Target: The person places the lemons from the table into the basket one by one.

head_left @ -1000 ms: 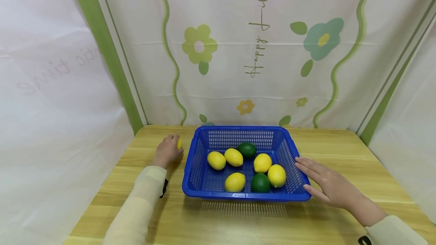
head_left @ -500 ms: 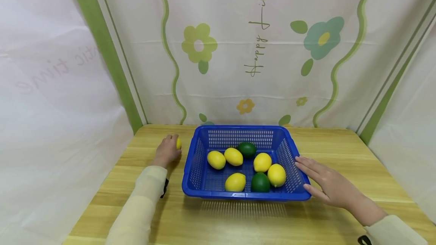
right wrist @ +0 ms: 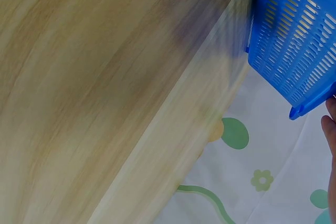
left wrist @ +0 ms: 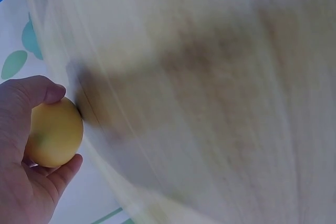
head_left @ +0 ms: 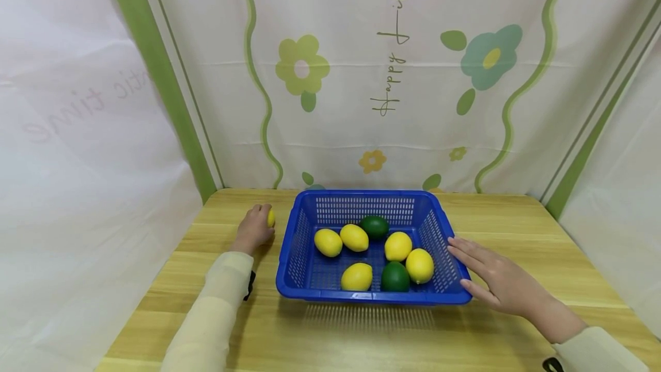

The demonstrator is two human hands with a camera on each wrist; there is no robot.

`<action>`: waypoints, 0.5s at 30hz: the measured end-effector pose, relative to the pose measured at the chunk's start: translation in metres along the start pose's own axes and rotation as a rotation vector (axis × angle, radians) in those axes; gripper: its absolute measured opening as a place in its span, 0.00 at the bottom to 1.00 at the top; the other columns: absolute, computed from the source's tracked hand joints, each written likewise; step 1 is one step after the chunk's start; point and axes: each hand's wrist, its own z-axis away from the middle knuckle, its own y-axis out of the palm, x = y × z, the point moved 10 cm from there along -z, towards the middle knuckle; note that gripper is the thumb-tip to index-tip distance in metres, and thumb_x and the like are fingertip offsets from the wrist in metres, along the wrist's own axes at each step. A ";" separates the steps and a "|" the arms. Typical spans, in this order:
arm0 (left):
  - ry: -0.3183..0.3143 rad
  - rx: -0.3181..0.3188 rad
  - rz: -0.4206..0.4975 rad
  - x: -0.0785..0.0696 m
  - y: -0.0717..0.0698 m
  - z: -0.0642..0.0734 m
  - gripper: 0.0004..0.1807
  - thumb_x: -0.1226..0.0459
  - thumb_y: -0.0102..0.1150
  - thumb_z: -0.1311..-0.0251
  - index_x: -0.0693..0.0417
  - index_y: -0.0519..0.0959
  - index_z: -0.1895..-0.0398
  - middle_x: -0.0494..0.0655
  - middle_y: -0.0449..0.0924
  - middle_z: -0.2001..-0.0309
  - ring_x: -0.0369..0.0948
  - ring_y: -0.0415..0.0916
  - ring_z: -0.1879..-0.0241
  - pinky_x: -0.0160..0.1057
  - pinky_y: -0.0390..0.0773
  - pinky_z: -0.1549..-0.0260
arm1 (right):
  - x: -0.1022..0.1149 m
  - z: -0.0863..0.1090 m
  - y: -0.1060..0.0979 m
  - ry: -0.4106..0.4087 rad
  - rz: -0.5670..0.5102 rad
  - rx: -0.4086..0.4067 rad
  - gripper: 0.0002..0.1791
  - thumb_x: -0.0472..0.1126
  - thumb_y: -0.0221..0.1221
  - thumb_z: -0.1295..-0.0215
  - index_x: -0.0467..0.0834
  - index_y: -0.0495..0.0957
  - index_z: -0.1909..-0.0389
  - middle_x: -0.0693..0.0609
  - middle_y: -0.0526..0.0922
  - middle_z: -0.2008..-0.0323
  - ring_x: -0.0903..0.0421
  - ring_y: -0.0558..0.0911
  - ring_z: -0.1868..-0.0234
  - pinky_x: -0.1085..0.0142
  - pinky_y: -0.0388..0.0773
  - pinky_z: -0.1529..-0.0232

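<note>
On the left of the table my left hand [head_left: 253,229] grips a lemon [left wrist: 56,132], with thumb and fingers curled round it. In the left wrist view the lemon is at or very near the wooden surface. My right hand [head_left: 508,283] rests straight fingers on the right rim of a blue plastic basket [head_left: 325,295]. Inside the basket lie several lemons [head_left: 356,276], among them a pair [head_left: 354,238] at the left rear. Two dark green fruits lie there too, one at the back [head_left: 374,227] and one at the front [head_left: 395,276].
The basket stands in the middle of a wooden table [head_left: 372,343]. Behind the table hangs a white curtain [head_left: 341,125] printed with flowers, and more white cloth [head_left: 93,200] closes off the left side.
Almost nothing differs. My left hand has shifted very slightly left with the lemon; the right hand and the basket look the same.
</note>
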 end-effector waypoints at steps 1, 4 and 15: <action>0.000 0.001 0.001 0.000 0.000 0.000 0.35 0.69 0.65 0.45 0.65 0.65 0.33 0.69 0.67 0.41 0.60 0.69 0.46 0.57 0.75 0.50 | 0.000 0.000 0.000 -0.001 0.000 -0.001 0.31 0.53 0.53 0.29 0.35 0.70 0.35 0.40 0.69 0.34 0.52 0.64 0.31 0.75 0.46 0.31; 0.000 0.004 -0.005 0.001 0.001 -0.001 0.35 0.69 0.65 0.45 0.65 0.65 0.33 0.69 0.67 0.41 0.60 0.69 0.46 0.56 0.74 0.50 | 0.000 0.000 0.000 0.000 0.000 -0.003 0.31 0.53 0.53 0.29 0.35 0.70 0.35 0.40 0.69 0.34 0.53 0.64 0.31 0.75 0.46 0.31; 0.023 -0.005 -0.012 0.000 -0.002 0.000 0.34 0.70 0.64 0.45 0.66 0.65 0.34 0.68 0.68 0.42 0.60 0.70 0.47 0.56 0.75 0.52 | -0.002 0.000 0.001 0.020 -0.004 0.018 0.31 0.53 0.55 0.30 0.35 0.70 0.35 0.41 0.68 0.33 0.53 0.64 0.31 0.75 0.46 0.31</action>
